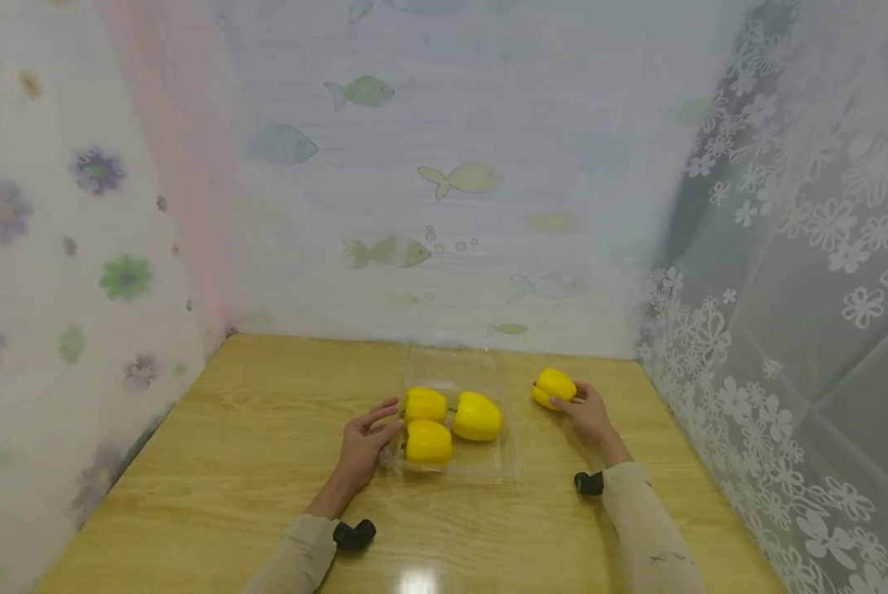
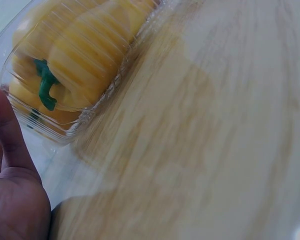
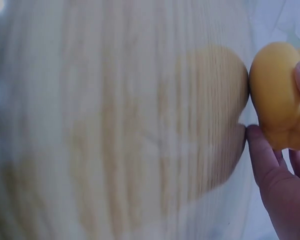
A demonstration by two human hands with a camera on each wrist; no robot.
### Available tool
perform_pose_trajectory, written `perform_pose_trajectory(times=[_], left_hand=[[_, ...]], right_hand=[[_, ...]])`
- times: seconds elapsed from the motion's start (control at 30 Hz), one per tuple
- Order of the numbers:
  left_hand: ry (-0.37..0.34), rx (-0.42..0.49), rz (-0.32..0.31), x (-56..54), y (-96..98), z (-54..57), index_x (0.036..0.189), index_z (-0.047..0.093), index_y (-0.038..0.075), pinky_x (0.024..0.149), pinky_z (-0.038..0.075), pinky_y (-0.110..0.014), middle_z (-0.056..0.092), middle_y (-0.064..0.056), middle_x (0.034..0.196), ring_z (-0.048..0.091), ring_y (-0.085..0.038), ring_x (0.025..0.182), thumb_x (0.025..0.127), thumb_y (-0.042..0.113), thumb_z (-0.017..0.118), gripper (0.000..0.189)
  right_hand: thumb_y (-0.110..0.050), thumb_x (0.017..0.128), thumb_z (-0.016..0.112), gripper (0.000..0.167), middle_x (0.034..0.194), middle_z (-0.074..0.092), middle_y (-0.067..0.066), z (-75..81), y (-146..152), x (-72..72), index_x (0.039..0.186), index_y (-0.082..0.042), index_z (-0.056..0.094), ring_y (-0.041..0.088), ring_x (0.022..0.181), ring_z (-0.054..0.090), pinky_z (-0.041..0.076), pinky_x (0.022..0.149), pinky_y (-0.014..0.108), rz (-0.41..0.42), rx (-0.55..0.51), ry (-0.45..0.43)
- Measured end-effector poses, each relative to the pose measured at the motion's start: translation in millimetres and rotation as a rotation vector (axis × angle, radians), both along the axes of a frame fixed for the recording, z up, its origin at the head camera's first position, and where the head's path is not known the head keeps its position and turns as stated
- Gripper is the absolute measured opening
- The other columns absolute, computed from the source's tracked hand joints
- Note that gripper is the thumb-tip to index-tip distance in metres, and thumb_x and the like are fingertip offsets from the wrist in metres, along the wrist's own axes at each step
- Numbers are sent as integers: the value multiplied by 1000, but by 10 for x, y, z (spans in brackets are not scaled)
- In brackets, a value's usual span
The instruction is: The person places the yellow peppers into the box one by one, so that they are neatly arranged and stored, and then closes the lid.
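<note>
Three yellow bell peppers [image 1: 477, 417] lie in a clear plastic clamshell container [image 1: 509, 462], its lid [image 1: 451, 363] folded back toward the wall. My left hand [image 1: 364, 444] is at the container's left side, fingers extended along its wall; in the left wrist view a green stem [image 2: 47, 85] shows through the ribbed plastic. To the right of the container, my right hand [image 1: 587, 412] holds another yellow bell pepper [image 1: 554, 388] by its blunt end, stem toward the left. In the right wrist view, thumb and fingers are around this pepper [image 3: 276, 90], which is at the tabletop.
The wooden table [image 1: 266, 462] carries the container in its middle. A fish-printed sheet [image 1: 459, 177] hangs behind, a flower-printed one [image 1: 80, 247] on the left and a see-through floral curtain [image 1: 823, 247] on the right. Black wrist devices [image 1: 355, 535] sit at both cuffs.
</note>
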State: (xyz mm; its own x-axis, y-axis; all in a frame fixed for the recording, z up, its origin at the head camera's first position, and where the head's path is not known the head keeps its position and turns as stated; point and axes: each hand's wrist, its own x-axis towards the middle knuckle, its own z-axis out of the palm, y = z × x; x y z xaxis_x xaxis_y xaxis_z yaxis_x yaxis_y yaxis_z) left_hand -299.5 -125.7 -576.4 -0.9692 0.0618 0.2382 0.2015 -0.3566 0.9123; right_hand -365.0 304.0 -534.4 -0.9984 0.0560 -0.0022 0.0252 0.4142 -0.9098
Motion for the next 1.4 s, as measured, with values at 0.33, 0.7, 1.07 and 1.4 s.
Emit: perform_pose_trajectory(times=[0.33, 0.7, 1.07, 1.4], left_hand=[[0, 14, -9, 5, 0, 33, 132, 57, -17, 49, 46, -15, 45, -24, 153, 55, -4, 61, 94, -2, 69, 42], [2, 1, -7, 12, 0, 20, 133, 57, -17, 48, 45, -15, 45, -24, 153, 52, -4, 57, 95, -2, 68, 41], [13, -6, 3, -26, -1, 12, 132, 55, -20, 49, 45, -14, 48, -23, 151, 57, -4, 65, 95, -2, 69, 43], [2, -3, 3, -21, 2, 5, 133, 55, -19, 50, 46, -15, 45, -24, 153, 58, -5, 68, 94, -2, 69, 44]], right_hand=[[-22, 97, 72, 77, 150, 34, 33, -3, 15, 17, 153, 8, 27, 46, 135, 45, 45, 109, 45, -15, 26, 26], [-24, 96, 73, 78, 150, 32, 32, 67, -17, 108, 150, 11, 29, 41, 133, 41, 43, 109, 47, -47, -3, 24], [-12, 96, 72, 72, 149, 31, 29, 209, -125, 202, 149, 8, 28, 49, 130, 49, 56, 86, 19, 55, -158, 105], [-8, 95, 72, 66, 146, 36, 23, 200, -190, 242, 147, 5, 33, 29, 119, 59, 59, 89, 29, 127, -179, 187]])
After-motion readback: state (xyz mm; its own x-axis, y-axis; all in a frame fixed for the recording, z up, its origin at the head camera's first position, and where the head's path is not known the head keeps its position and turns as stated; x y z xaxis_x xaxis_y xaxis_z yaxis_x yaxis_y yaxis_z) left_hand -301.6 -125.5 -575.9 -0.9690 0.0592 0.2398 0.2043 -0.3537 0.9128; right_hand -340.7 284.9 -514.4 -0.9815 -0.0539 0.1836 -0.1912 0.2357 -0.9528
